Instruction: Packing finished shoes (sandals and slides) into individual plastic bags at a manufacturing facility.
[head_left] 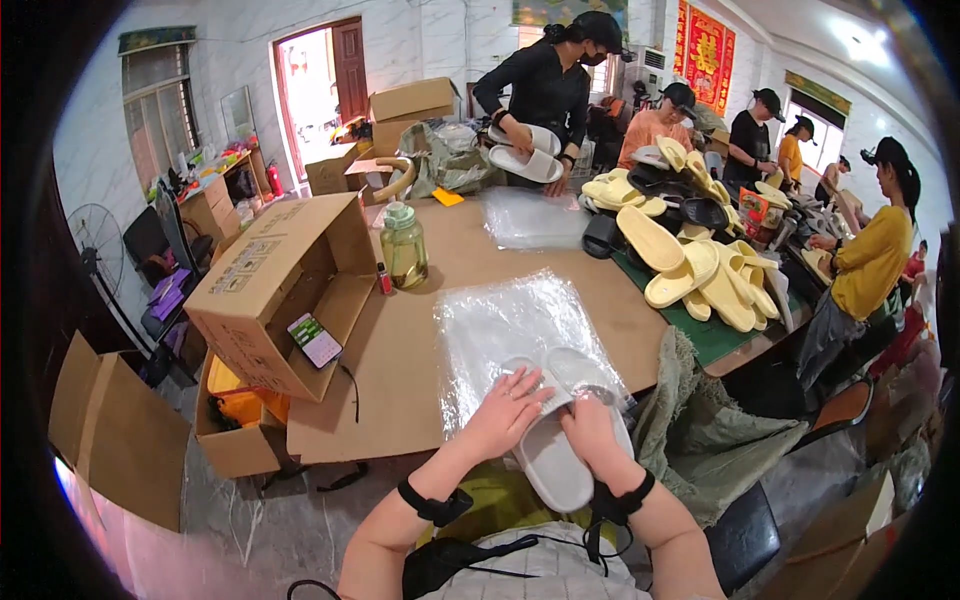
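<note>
At the table's near edge, a pair of light grey slippers (556, 462) lies partly over a stack of clear plastic bags (505, 325). Their soles reach past the edge toward my lap. My left hand (505, 408) rests on the left slipper's strap, its fingers stretched out and slightly spread. My right hand (590, 432) is closed with its fingertips down at the inner side of the same slipper, near the strap opening. The second slipper sits behind and to the right, partly covered by my right hand. Dark bands circle both wrists.
A tilted cardboard box (270, 290) holding a phone (314, 340) stands left, beside a green-tinted bottle (404, 248) and small red bottle (385, 279). Yellow slippers (690, 270) pile up at right, near crumpled green sacking (690, 430). Across the table a person (545, 90) handles white slippers.
</note>
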